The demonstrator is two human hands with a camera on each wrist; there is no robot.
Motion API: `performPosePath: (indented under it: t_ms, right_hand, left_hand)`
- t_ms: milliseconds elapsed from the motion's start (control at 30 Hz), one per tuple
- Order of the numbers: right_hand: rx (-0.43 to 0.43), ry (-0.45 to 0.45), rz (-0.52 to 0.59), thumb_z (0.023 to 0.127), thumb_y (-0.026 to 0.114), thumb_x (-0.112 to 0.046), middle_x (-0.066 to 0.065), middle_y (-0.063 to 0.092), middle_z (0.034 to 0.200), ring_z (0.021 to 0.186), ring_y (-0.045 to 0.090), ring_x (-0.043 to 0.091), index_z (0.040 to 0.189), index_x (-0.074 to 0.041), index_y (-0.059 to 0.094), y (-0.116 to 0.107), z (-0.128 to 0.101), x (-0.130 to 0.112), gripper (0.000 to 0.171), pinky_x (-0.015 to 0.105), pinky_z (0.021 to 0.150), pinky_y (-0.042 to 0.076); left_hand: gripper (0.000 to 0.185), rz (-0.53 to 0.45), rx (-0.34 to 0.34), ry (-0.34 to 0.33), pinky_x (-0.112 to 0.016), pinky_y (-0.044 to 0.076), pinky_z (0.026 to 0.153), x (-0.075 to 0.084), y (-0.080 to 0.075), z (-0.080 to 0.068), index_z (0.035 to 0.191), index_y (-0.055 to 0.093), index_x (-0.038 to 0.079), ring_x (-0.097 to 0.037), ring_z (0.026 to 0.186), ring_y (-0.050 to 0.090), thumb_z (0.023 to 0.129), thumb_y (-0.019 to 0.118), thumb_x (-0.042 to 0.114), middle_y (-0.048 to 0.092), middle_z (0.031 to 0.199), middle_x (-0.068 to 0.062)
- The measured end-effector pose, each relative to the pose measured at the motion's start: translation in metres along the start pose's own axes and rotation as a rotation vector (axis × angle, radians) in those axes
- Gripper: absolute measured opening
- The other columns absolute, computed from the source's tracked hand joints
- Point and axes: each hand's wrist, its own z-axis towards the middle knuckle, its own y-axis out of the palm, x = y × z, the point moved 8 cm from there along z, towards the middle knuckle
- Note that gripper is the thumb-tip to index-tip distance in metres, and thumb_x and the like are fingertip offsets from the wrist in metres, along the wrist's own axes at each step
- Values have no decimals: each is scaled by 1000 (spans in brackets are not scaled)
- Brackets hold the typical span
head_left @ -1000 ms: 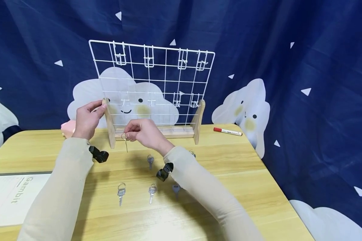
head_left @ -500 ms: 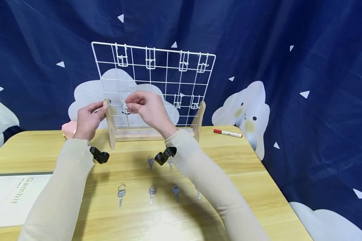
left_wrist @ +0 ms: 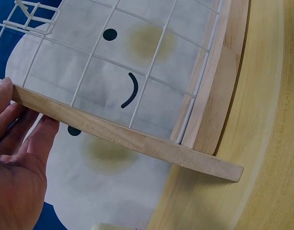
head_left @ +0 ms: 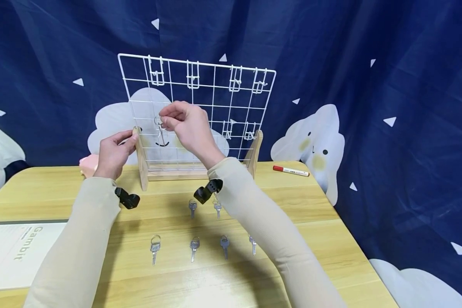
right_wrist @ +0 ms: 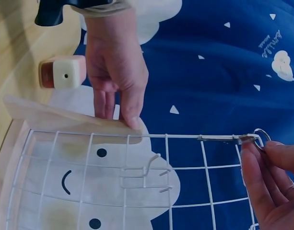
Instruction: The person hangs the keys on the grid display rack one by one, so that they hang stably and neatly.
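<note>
Raised from the table, the right hand (head_left: 186,124) pinches a key (head_left: 159,128) against the wire rack (head_left: 231,107); left hand (head_left: 113,152) fingers grip its wooden post (head_left: 140,156).

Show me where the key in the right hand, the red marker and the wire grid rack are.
key (head_left: 160,128), head view, on its shaft below the ring
red marker (head_left: 291,170), head view, on its white barrel
wire grid rack (head_left: 215,65), head view, on its top wire

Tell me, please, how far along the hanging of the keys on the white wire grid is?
Nothing hangs yet: the top hooks are bare. In hand: the right hand pinches a silver key on its ring against the white wire grid rack, while the left hand holds its wooden side post. Left: six keys on the table.
</note>
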Motion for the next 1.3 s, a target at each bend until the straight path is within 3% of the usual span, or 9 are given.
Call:
performPosePath:
  t_ms: [267, 767, 1000, 1300]
  right_hand:
    - [92, -59, -15, 93, 67, -1, 1, 68, 85, 74, 65, 7, 97, -2, 71, -8, 15, -16, 6, 14, 71, 55]
    - [270, -116, -163, 94, 67, -5, -4, 66, 86, 74, 59, 3, 96, -7, 72, -20, 40, -49, 5, 9, 68, 47]
    - [327, -85, -225, 94, 67, -8, -4, 66, 93, 78, 58, 1, 96, -10, 73, -20, 48, -49, 6, 6, 69, 45]
    - [341, -83, -394, 95, 68, -13, -8, 63, 91, 79, 57, 0, 98, -12, 74, -16, 53, -39, 7, 5, 73, 41]
  left_hand:
    - [56, 34, -6, -30, -27, 47, 100, -2, -1, 1, 142, 50, -2, -18, 120, 55, 97, 62, 31, 50, 138, -17]
    - [59, 25, -12, -34, -28, 46, 101, 0, 1, -2, 142, 49, -2, -19, 121, 55, 96, 63, 32, 49, 140, -18]
    - [59, 25, 2, -48, -26, 46, 100, -2, -1, -1, 142, 50, -1, -17, 121, 55, 95, 64, 33, 49, 139, -16]
    - [58, 24, 14, -31, -26, 47, 99, -4, -1, 1, 141, 51, -2, -12, 111, 57, 96, 63, 32, 55, 127, -9]
